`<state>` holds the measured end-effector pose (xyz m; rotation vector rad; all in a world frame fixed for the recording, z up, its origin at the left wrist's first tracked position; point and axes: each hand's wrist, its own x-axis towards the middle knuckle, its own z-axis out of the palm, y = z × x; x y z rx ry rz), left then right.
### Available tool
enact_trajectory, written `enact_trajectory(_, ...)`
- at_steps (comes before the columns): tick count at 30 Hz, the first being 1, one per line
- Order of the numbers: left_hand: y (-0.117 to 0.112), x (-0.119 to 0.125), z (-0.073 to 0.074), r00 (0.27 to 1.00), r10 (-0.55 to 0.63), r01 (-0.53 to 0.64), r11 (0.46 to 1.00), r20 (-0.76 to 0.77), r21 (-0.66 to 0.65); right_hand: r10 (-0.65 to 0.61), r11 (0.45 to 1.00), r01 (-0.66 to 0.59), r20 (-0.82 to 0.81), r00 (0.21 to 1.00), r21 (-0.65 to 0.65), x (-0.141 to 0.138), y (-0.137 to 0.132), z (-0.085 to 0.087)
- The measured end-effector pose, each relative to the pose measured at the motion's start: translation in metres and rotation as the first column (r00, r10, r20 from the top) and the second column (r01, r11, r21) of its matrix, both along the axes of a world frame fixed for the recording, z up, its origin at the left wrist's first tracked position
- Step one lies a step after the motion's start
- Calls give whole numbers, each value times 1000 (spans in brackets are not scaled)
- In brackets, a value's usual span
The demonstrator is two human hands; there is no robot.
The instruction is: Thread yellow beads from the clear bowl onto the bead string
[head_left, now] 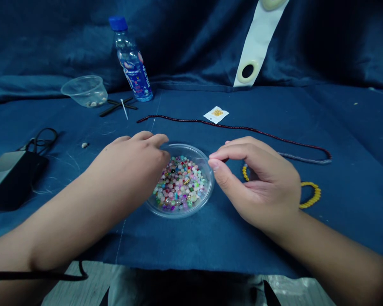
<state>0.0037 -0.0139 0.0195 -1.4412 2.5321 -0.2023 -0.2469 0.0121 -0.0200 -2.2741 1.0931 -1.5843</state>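
A clear round bowl [211, 187] of small mixed-colour beads [180, 182] sits before me on the blue cloth. My left hand [137, 163] reaches over the bowl's left side, back of the hand up; its fingertips are hidden behind it. Right of the rim, my right hand [258, 178] has thumb and forefinger pinched together; what they hold, if anything, is too fine to make out. Behind and beneath that hand lies a ring of yellow beads [312, 195], partly covered. A long strand of dark red beads [230, 126] curves across the cloth, turning into pale grey beads [306, 159] at the right.
At the back left stand a bottle with a blue cap [134, 68] and a clear tub [86, 91]. Dark crossed sticks [116, 106] lie near them. A small white packet [216, 114] rests behind the strand. A black box [15, 178] with a cord is far left.
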Motion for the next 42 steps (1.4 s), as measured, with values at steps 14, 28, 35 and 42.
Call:
enact_trajectory(14, 3, -11, 7, 568, -310, 308, 939, -763, -152, -59, 998, 59, -1, 998, -19, -2, 1, 0)
enact_trajectory(28, -2, -11, -17, 309, -46, 165, 986, -950, 5, -62, 998, 62, 10, 998, -19, -1, 0, -3)
enact_trajectory(35, -5, -14, -15, 292, -134, 226, 972, -947, -68, -29, 999, 30, 45, 999, -17, 0, 0, -1)
enact_trajectory(42, -4, -13, -16, 261, -37, 207, 978, -965, 19, -28, 1000, 28, 47, 999, -12, 0, 1, -1)
